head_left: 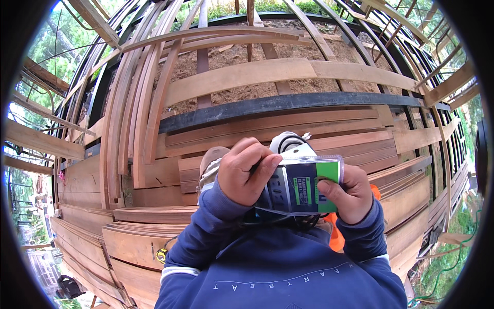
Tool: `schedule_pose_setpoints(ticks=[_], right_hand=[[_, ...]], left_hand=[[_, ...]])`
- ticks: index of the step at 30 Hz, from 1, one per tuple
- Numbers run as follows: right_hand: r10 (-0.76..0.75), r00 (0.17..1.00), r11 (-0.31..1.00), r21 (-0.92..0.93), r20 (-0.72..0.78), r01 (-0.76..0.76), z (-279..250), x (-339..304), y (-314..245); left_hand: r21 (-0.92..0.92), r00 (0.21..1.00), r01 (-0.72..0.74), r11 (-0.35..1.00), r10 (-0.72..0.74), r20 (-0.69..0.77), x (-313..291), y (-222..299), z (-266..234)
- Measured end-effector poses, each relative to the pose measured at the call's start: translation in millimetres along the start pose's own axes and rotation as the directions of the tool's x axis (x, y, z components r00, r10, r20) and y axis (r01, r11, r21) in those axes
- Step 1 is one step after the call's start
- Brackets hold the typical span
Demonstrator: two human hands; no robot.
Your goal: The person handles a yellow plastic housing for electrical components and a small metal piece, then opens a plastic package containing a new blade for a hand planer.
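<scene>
A flat clear-plastic blister pack [303, 189] with a dark blue and green card is in front of my chest. My right hand [352, 195] grips its right end, thumb pressed on the green face. The thumb and index finger of my left hand [247, 172] are pinched together at its upper left corner; the other fingers are curled. A pale flap [299, 150] with a hole stands up behind the top edge. What lies inside the pack is hard to make out.
Stacked wooden planks [136, 244] lie around me on both sides. A black beam [298, 103] crosses ahead, with an open frame over soil [231, 64] beyond. A yellow tape measure [161, 255] rests at left. Something orange [337, 236] is beside my right arm.
</scene>
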State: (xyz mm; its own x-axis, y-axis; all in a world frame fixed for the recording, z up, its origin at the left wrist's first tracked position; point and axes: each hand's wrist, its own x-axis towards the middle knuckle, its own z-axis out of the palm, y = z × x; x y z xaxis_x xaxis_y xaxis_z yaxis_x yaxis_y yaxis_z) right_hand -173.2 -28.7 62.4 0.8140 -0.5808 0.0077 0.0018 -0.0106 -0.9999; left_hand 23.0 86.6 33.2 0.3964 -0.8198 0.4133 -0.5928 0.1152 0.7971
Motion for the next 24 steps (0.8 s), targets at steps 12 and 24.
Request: schedule_pose_setpoints(ticks=[12,24], right_hand=[[-0.370,0.925,0.897,-0.293,-0.086,0.332,20,5,20],[-0.210,0.977,0.960,-0.195,-0.032,0.200,25,7,24]], left_hand=[[-0.278,0.954,0.300,0.913,-0.285,0.095,-20,0,16],[-0.607,0.971,0.235,0.759,-0.206,0.118,-26,-4,35]])
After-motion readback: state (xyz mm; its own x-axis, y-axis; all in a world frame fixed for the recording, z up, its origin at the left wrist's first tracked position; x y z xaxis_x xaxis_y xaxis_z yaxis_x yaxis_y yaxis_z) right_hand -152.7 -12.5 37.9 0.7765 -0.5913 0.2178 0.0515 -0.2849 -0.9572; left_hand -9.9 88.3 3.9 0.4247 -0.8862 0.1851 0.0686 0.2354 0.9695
